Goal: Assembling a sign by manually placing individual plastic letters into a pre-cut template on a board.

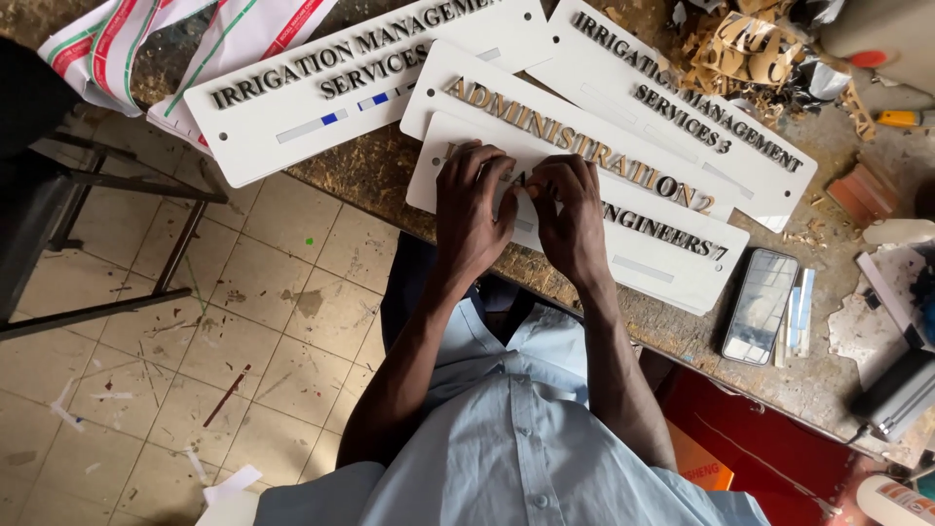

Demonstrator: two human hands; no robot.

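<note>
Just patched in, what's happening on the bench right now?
A person presses both hands, left hand and right hand, flat onto the nearest white sign plate, over its raised metallic letters. It lies on top of other white sign plates on a dusty workbench. A phone lies to the right of the hands, untouched.

4 white sign plates (623, 146) on bench — dark phone screen (760, 305) beside.

You look down on a tiled floor (195, 331), pale beige, stained and littered with scraps at lower left. A dark metal-framed chair (58, 224) stands at the left edge. The worn table (390, 185) crosses the upper frame, dusted with shavings.
</note>
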